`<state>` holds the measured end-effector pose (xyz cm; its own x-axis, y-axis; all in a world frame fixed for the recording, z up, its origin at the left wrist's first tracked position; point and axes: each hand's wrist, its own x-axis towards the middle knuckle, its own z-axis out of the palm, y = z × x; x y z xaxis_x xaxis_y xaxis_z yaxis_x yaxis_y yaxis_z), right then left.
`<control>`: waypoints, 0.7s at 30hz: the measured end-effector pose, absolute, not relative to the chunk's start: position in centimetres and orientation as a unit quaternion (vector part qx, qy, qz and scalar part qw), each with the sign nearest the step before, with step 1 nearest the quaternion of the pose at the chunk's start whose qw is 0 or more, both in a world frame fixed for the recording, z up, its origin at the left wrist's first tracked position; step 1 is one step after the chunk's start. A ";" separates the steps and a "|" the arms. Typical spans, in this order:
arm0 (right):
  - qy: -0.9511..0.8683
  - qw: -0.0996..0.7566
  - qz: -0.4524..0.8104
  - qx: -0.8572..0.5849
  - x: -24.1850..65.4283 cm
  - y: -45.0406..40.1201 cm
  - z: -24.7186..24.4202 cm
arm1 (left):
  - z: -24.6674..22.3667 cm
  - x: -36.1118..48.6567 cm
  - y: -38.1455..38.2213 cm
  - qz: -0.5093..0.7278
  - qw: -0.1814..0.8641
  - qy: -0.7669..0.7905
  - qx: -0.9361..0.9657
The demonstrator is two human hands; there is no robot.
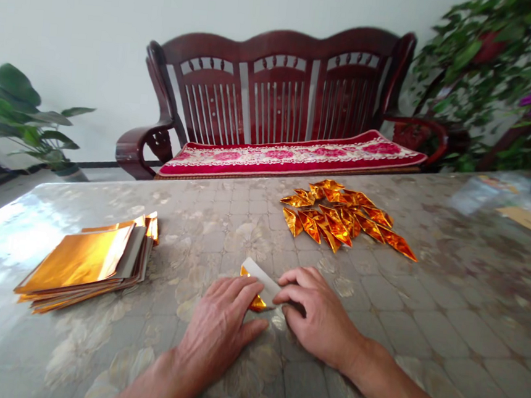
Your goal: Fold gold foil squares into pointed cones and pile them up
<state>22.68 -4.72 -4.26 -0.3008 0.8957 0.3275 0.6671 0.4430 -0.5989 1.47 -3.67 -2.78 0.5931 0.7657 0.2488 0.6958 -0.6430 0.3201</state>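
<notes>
A small sheet of gold foil paper (262, 283) lies partly folded on the table, its pale back up and a gold flap showing along its near left side. My left hand (223, 320) presses over its left part, fingers bent down onto it and thumb apart on the near side. At the right end of the paper, my right hand (318, 312) has its fingers curled and its fingertips on the edge. Fingers hide part of the folds. Beyond the hands lies a heap of folded gold foil pieces (338, 221) with pointed ends.
To the left is a stack of square gold foil sheets (79, 257). A patterned cover spreads over the table (208, 219). Clear plastic wrapping (484, 190) and brown card (530, 222) lie at the far right. Behind stands a dark red wooden bench (279, 95), with plants on both sides.
</notes>
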 end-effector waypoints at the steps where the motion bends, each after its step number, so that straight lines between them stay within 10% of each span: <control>1: -0.788 0.320 0.178 -0.495 22.7 -4.7 -4.2 | -2.8 1.4 -3.8 0.185 0.088 0.404 0.892; 21: -0.760 0.306 0.192 -0.540 23.4 -4.2 -3.6 | -3.7 2.1 -4.6 0.235 0.112 0.380 0.888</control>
<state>23.38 -4.16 -3.55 -0.2285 0.9388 0.2577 0.7031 0.3422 -0.6233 2.08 -4.59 -3.67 0.6008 0.7278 0.3308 0.6223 -0.6855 0.3780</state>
